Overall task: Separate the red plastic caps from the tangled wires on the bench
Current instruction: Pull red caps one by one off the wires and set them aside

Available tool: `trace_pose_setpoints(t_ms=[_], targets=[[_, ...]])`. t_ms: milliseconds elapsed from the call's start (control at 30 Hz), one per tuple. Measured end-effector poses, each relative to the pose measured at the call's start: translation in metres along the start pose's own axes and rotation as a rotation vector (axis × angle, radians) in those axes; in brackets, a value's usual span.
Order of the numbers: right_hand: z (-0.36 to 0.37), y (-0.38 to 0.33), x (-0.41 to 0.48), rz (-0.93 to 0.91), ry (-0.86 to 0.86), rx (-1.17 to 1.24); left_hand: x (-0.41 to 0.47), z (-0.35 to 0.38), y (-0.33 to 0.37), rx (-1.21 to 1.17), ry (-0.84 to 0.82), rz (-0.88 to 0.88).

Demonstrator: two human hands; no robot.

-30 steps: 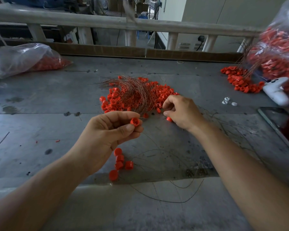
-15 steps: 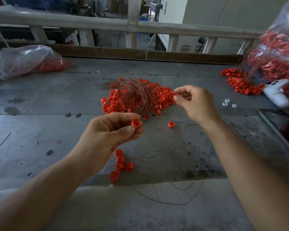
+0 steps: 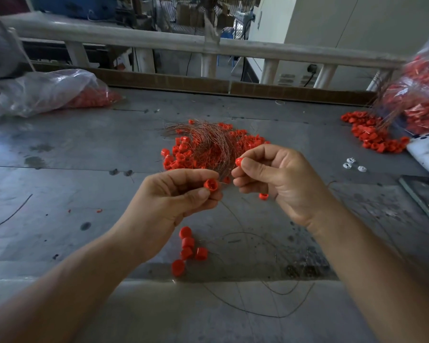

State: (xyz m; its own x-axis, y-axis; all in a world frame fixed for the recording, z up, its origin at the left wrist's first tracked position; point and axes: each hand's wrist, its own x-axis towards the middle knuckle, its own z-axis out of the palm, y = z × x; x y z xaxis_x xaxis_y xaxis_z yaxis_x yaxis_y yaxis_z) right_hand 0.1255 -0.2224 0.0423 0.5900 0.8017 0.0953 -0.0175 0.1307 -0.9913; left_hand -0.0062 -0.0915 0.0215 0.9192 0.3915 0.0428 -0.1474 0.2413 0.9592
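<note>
Grey bench [image 3: 60, 184] w/ tangled wires [image 3: 208, 147] + red caps pile [image 3: 183, 157] at centre. Left hand [image 3: 169, 206] pinches cap [image 3: 211, 184]; right hand [image 3: 280, 179] pinches another cap [image 3: 238, 161]. Five loose caps [image 3: 187, 246] near front edge.

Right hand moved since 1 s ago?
Yes: right hand lifted off the lone cap, up-left toward the wire pile, now pinching a red cap.

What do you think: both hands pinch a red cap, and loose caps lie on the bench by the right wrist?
Head view: the loose caps lie on the bench by the left wrist, not the right. The left hand pinches one red cap, the right hand another red cap.
</note>
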Motion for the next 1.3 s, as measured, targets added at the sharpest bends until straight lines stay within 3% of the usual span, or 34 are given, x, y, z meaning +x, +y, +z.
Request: trace_pose_setpoints(t_ms=[267, 467, 633, 1067, 1300], targets=[[0.005, 0.0, -0.006, -0.033, -0.107, -0.069, 0.0, 0.0, -0.001, 0.026, -0.022, 0.027], [0.008, 0.0, -0.007, -0.062, -0.068, -0.238, 0.001, 0.001, -0.002, 0.037, 0.001, 0.055], [0.009, -0.001, -0.007, -0.054, -0.068, -0.234, 0.0, 0.002, 0.0, 0.078, 0.003, 0.066], [0.025, 0.012, -0.012, -0.326, 0.0, -0.503, 0.0, 0.005, -0.002, 0.11, 0.091, 0.053], [0.023, 0.015, -0.012, -0.334, 0.013, -0.565, 0.001, 0.005, -0.005, 0.122, 0.074, 0.05]])
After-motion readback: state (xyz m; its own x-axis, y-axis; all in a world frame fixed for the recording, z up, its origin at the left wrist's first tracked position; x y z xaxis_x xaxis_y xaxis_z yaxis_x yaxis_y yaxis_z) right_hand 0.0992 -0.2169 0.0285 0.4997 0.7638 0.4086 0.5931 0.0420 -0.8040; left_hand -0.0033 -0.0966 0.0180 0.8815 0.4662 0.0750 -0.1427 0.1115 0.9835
